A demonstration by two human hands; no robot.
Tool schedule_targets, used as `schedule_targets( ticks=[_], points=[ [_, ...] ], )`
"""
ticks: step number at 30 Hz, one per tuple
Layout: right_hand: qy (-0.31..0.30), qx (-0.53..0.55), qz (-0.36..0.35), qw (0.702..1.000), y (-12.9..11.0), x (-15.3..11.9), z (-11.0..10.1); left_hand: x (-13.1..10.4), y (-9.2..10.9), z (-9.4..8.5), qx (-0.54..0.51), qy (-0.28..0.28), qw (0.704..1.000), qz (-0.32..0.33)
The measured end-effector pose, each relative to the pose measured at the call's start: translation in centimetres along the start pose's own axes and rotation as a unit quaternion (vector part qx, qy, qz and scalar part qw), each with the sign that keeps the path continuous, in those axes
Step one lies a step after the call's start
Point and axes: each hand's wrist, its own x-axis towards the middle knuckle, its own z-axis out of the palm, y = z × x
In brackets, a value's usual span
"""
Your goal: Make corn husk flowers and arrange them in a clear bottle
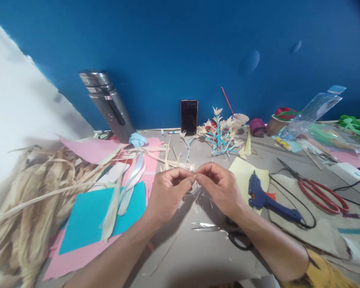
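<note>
Left hand and right hand are pinching, fingertips together, what looks like a pale strand trailing below them, probably a twisting step calling for steady tension; black-handled scissors are lying beneath the right wrist, a glue gun beside it.

On my feed I record: flask, glossy metal; glue gun, smooth plastic; husks, rough, fibrous.
</note>
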Motion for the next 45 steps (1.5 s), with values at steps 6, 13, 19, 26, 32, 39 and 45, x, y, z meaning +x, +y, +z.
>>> schedule_targets(
  ticks=[6, 13, 19, 26, 32, 39, 45],
  points=[
    [-0.003, 0.004, 0.001, 1.0, -0.07, -0.03, -0.01, -0.21, 0.02, -0.06, 0.042, -0.001, 0.998, 0.047],
    [-0.034, 0.02, 0.012, 0.999, 0.06, -0.09, -0.06, -0.14, 0.2, -0.07, 0.029, 0.001, 1.0, 0.001],
    [-0.021, 0.03, 0.01, 0.999, -0.09, -0.05, -0.24, -0.14, 0.31, -0.45, 0.024, -0.023, 0.999, 0.011],
    [0.021, -0.029, -0.013, 0.999, -0.25, -0.38, 0.13, -0.08, 0.29, -0.43, 0.058, -0.022, 0.998, 0.024],
    [0.036, -0.072, -0.039, 0.996, -0.2, -0.77, 0.28, -0.17, 0.28, -0.53, 0.059, -0.03, 0.998, 0.018],
    [0.038, -0.087, -0.043, 0.995, -0.15, -0.83, 0.19, -0.15, 0.32, -0.5, 0.059, -0.02, 0.998, 0.004],
    [0.042, -0.117, -0.06, 0.99, -0.24, -0.79, 0.36, -0.19, 0.22, -0.35, 0.068, -0.016, 0.997, 0.016]
  ],
)
